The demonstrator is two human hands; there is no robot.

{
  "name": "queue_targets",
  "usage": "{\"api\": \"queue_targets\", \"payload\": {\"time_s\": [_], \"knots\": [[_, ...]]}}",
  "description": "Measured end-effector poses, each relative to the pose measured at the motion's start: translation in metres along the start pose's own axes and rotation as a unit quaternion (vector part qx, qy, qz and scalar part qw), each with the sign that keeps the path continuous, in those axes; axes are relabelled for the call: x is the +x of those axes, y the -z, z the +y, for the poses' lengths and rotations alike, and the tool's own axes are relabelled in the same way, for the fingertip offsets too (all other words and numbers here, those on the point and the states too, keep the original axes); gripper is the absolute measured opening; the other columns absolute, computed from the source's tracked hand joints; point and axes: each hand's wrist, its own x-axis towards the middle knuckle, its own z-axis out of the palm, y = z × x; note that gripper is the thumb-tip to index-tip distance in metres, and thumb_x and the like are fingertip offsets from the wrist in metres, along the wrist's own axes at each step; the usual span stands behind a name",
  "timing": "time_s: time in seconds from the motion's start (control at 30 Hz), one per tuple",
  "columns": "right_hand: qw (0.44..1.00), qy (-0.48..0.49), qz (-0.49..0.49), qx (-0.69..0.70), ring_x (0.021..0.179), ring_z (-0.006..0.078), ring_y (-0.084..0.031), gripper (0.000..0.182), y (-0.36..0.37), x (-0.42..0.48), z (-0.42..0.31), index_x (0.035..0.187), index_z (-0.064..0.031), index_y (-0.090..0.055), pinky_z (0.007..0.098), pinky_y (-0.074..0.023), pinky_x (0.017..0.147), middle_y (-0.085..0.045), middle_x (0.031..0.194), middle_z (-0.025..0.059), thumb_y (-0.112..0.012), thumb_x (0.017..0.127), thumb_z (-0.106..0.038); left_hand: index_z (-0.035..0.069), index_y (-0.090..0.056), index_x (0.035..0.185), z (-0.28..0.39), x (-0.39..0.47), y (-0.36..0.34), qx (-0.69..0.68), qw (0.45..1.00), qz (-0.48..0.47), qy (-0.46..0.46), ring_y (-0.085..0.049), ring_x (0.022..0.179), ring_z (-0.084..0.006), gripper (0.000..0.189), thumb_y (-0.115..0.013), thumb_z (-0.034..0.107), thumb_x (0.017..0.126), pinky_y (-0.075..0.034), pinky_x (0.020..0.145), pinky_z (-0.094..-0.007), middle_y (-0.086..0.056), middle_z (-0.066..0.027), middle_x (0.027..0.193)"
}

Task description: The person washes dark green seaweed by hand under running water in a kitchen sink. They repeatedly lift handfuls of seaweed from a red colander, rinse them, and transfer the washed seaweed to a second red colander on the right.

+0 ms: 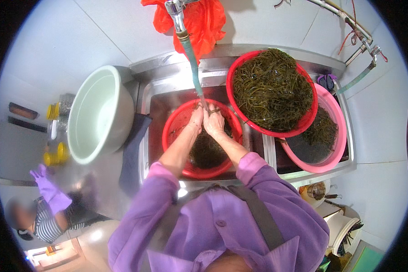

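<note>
My left hand [196, 117] and my right hand [214, 119] are side by side over a red plastic colander [168, 136], under water from a green hose [191, 56]. Dark strands show at the fingertips of both. Whether the fingers grip these strands or they merely cling there is hard to make out. Below my wrists, a mass of dark green seaweed-like strands [207, 153] fills the colander's lower part. The colander sits in the left basin of a stainless steel sink [145, 112].
A red basin [230, 86] heaped with similar strands overlaps a pink basin [341, 136] of dark water and strands. At left stand a pale green tub [122, 112], a dark cloth [134, 149] and yellow-lidded jars [63, 149]. A person in purple gloves [52, 192] is farther left.
</note>
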Motion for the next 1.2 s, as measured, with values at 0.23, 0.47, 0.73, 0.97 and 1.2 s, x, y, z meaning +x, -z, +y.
{"api": "queue_targets", "payload": {"time_s": [0.23, 0.47, 0.73, 0.97, 1.2], "knots": [[0.997, 0.02, 0.045, 0.063, 0.076, 0.0443, -0.059, 0.037, -0.014, -0.007, 0.018, 0.097, -0.0058, -0.054, 0.0505, -0.0465, 0.069, -0.06, 0.079, 0.0255, -0.04, 0.089, -0.039, 0.003, -0.065, 0.079, -0.014, -0.006, -0.001, 0.023, 0.996, 0.085, 0.011, -0.057, 0.071, -0.0136, 0.032, -0.054, 0.033, 0.082, -0.045, 0.062, -0.0324, -0.062, -0.0065, 0.078], [0.99, 0.037, 0.059, 0.122, 0.073, 0.0408, -0.06, 0.031, -0.013, -0.026, 0.008, 0.092, -0.0017, -0.055, 0.0481, -0.0465, 0.066, -0.061, 0.072, 0.0227, -0.045, 0.088, -0.031, 0.004, -0.062, 0.074, -0.051, 0.012, 0.025, 0.104, 0.976, 0.189, -0.043, -0.056, 0.071, -0.0146, 0.024, -0.057, 0.027, 0.079, -0.044, 0.065, -0.0309, -0.062, -0.0068, 0.077], [0.983, -0.008, 0.056, 0.176, 0.082, 0.0402, -0.06, 0.033, -0.01, -0.042, 0.015, 0.091, 0.0001, -0.059, 0.0455, -0.0473, 0.07, -0.061, 0.076, 0.0251, -0.046, 0.086, -0.031, -0.001, -0.059, 0.089, -0.046, -0.031, 0.015, 0.146, 0.968, 0.197, -0.054, -0.057, 0.087, -0.0184, 0.037, -0.063, 0.032, 0.075, -0.045, 0.079, -0.0307, -0.062, -0.0141, 0.096], [0.979, -0.021, 0.081, 0.188, 0.083, 0.041, -0.06, 0.038, -0.022, -0.049, 0.032, 0.091, 0.0038, -0.059, 0.0445, -0.0476, 0.073, -0.061, 0.077, 0.0266, -0.047, 0.085, -0.032, 0.002, -0.061, 0.077, -0.057, -0.043, 0.01, 0.154, 0.961, 0.215, -0.081, -0.055, 0.075, -0.017, 0.027, -0.06, 0.028, 0.076, -0.045, 0.069, -0.0324, -0.062, -0.0096, 0.081], [0.981, -0.073, 0.056, 0.169, 0.09, 0.0413, -0.059, 0.039, -0.028, -0.073, 0.037, 0.094, 0.0028, -0.06, 0.0437, -0.0464, 0.079, -0.061, 0.085, 0.0286, -0.047, 0.084, -0.033, 0.001, -0.064, 0.089, -0.087, -0.041, 0.036, 0.153, 0.98, 0.116, -0.054, -0.056, 0.076, -0.0156, 0.034, -0.055, 0.032, 0.081, -0.044, 0.068, -0.0302, -0.062, -0.008, 0.084]]}}
